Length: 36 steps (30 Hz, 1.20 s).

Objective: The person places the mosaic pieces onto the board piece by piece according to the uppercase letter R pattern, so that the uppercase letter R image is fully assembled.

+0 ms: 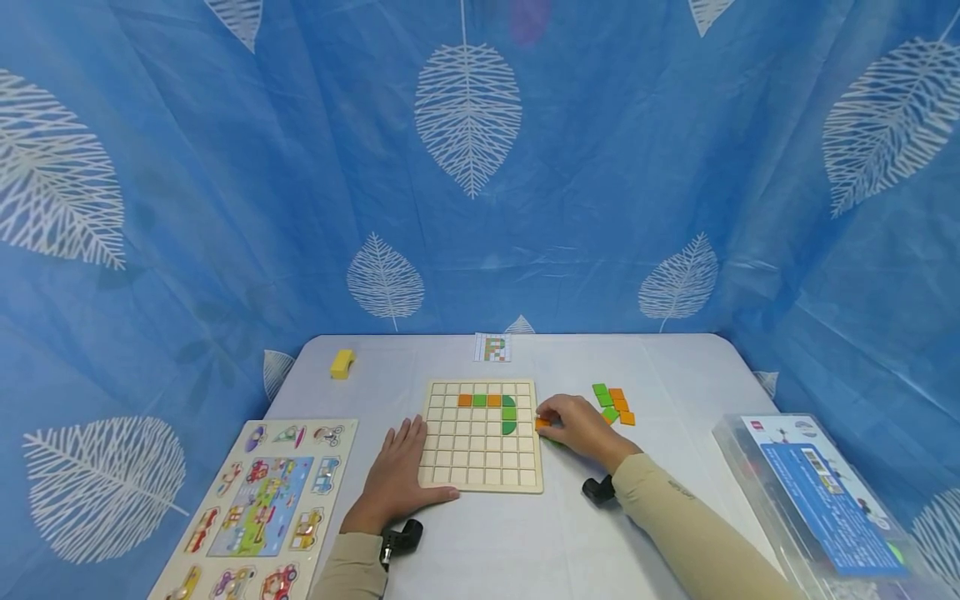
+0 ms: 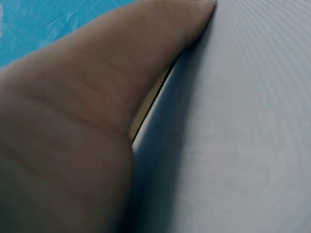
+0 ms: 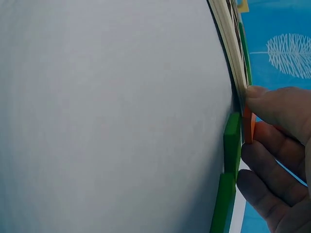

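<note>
A wooden grid board [image 1: 480, 458] lies mid-table with orange and green tiles set in its upper right cells, some square and some rounded. My left hand [image 1: 401, 475] rests against the board's left side, fingers straight and thumb along the front edge; its thumb [image 2: 146, 43] fills much of the left wrist view. At the board's right edge, my right hand [image 1: 577, 427] pinches an orange tile [image 3: 249, 124] between thumb and fingers. Green tiles [image 3: 232, 145] stand out below that hand in the right wrist view. Beyond it lie loose orange tiles [image 1: 627, 418] and green tiles [image 1: 600, 389].
A small pattern card [image 1: 492, 347] lies behind the board. To the left are a yellow block [image 1: 342, 364] and a vehicle picture puzzle [image 1: 262, 500]. A clear plastic box [image 1: 825, 500] with a printed blue sheet stands at the right. A leaf-patterned blue curtain [image 1: 570, 208] hangs behind.
</note>
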Tool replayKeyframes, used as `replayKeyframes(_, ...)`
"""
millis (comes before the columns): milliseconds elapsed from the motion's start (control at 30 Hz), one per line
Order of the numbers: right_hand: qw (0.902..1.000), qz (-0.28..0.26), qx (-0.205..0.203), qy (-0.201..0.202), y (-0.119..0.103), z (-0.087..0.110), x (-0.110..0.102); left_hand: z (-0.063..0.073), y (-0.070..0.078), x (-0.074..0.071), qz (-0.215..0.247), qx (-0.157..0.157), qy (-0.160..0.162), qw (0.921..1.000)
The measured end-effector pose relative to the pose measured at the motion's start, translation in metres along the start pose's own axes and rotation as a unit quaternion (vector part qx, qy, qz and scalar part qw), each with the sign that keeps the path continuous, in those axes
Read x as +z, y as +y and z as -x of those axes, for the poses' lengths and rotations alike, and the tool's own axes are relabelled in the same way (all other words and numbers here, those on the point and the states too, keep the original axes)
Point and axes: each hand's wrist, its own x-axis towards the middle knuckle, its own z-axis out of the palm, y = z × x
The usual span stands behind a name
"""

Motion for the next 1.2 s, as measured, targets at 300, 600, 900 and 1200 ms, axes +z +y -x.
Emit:
replayKeyframes(300, 0.9996, -0.013, -0.022, 0.006, -0.007, -0.003, 0.005, 0.0, 0.0, 0.0, -0.005, 0.0, 0.001, 1.0)
replayKeyframes(600, 0.9998, -0.018, -0.011, -0.001, -0.019, -0.006, 0.01, 0.001, 0.0, 0.001, 0.001, 0.001, 0.005, 1.0)
replayKeyframes(900, 0.9997, -0.015, -0.018, 0.007, -0.029, -0.011, 0.015, 0.001, -0.001, 0.001, -0.003, 0.004, 0.004, 1.0)
replayKeyframes(1200, 0.9993, -0.012, -0.033, 0.015, -0.038, -0.017, 0.023, 0.002, -0.001, 0.001, -0.006, 0.007, 0.003, 1.0)
